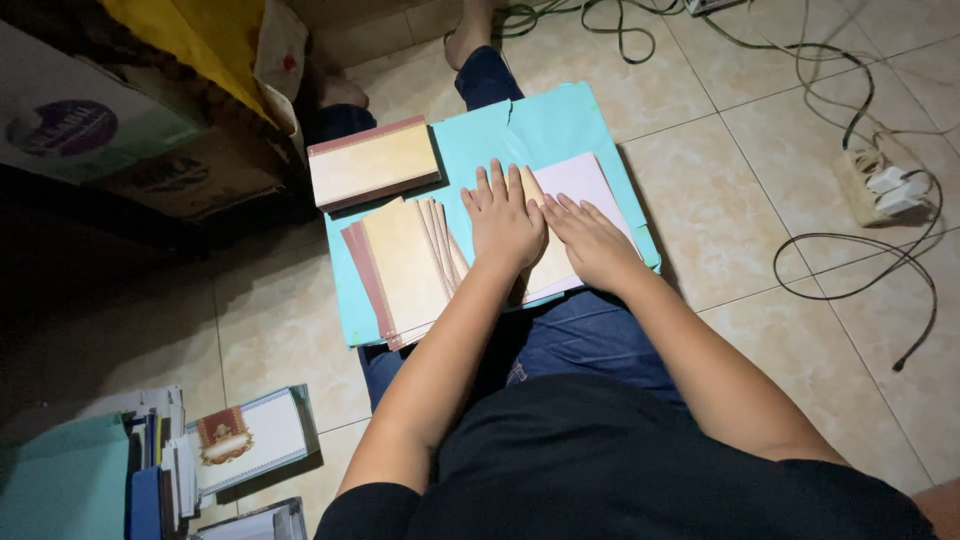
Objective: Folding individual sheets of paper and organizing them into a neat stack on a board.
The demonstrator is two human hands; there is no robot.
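Tiled floor (pixel 780 180): two hands (pixel 545 225) flat on one card (pixel 585 185).

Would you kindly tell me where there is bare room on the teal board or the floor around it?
Free: the teal board's far strip, and floor tiles between board and power strip. Crowded: fanned sheets, the stack, and both hands flat on the pale sheet.

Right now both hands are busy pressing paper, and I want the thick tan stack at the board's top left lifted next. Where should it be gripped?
Grip the tan stack across its short width, coming from its right end. That end lies on the teal board with open space beside it; its left end overhangs beside the dark cardboard box.
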